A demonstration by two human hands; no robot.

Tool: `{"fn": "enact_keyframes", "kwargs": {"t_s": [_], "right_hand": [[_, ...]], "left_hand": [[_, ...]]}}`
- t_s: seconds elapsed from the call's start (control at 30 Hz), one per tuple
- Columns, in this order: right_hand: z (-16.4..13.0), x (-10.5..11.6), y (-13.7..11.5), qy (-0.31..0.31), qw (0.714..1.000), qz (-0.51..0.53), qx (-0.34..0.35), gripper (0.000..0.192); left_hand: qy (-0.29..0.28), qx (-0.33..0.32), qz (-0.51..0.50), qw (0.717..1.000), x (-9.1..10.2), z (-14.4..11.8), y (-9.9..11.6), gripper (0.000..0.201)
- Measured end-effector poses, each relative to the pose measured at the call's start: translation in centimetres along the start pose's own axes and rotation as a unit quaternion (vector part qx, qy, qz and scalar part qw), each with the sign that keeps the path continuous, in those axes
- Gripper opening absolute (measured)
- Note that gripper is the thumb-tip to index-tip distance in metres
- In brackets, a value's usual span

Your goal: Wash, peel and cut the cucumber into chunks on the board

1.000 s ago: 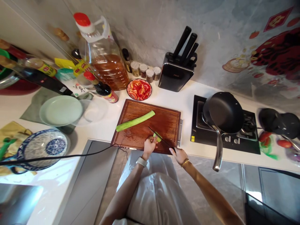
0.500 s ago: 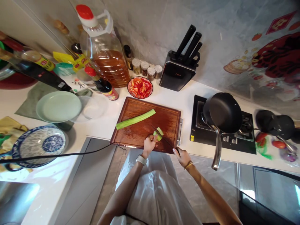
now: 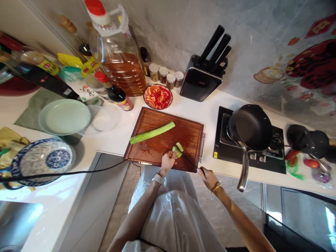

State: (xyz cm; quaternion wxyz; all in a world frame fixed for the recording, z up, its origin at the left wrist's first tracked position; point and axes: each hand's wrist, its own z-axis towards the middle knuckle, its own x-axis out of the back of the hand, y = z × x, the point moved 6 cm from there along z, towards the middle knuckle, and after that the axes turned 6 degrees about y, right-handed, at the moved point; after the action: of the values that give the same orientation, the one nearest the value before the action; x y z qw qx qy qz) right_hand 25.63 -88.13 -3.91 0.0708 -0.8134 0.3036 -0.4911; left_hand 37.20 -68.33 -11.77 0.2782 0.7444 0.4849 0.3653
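Left hand (image 3: 168, 162) pinches short green piece (image 3: 177, 152) near front edge of cutting board (image 3: 187, 134); piece sits at its fingertips, long axis roughly along the blade. Right hand (image 3: 208, 178), farther off, grips knife (image 3: 188, 159), blade between piece and slice (image 3: 180, 146).

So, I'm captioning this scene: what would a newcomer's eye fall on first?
Probably the big red-capped jug by the wall, upper left, and the bright red slices in a bowl beyond the cutting board. On the board, the left hand holds a short green piece; the right hand grips a knife.
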Motion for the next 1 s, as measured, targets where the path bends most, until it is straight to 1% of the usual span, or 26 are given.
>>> {"fn": "enact_keyframes", "kwargs": {"t_s": [0.2,0.33,0.4,0.53,0.6,0.67,0.73,0.83,1.0], "right_hand": [[-0.2,0.2,0.0,-0.001,1.0,0.006,0.003,0.051],[0.5,0.0,-0.5,-0.007,1.0,0.011,0.012,0.051],[1.3,-0.6,-0.6,-0.008,1.0,0.002,0.009,0.049],[3.2,-3.0,-0.4,-0.008,0.999,-0.034,-0.024,0.042],[3.6,-3.9,-0.2,0.002,0.999,-0.042,-0.035,0.042],[3.7,-4.4,-0.1,0.02,0.999,-0.034,-0.03,0.044],[3.4,-4.2,-0.1,0.04,0.999,-0.016,-0.02,0.05],[2.7,-3.1,-0.4,0.065,0.998,0.018,-0.004,0.058],[1.7,-1.1,-1.1,0.068,0.996,0.049,0.026,0.061]], "left_hand": [[-0.001,0.0,0.008,1.0,0.0,0.2,0.0,0.039],[-0.005,-0.002,0.006,1.0,-0.1,0.2,-0.2,0.04],[-0.005,-0.003,0.011,1.0,-0.1,0.2,-0.3,0.04],[-0.01,-0.004,0.011,1.0,0.0,0.1,-0.2,0.041],[-0.011,-0.003,0.001,1.0,0.0,0.1,-0.2,0.04],[-0.008,-0.002,-0.004,1.0,0.0,0.1,-0.2,0.04],[-0.005,-0.002,-0.002,1.0,0.0,0.1,-0.1,0.04],[-0.002,-0.008,0.002,1.0,-0.1,0.1,0.0,0.04],[0.0,-0.007,0.002,1.0,0.0,0.3,-0.2,0.04]]}}
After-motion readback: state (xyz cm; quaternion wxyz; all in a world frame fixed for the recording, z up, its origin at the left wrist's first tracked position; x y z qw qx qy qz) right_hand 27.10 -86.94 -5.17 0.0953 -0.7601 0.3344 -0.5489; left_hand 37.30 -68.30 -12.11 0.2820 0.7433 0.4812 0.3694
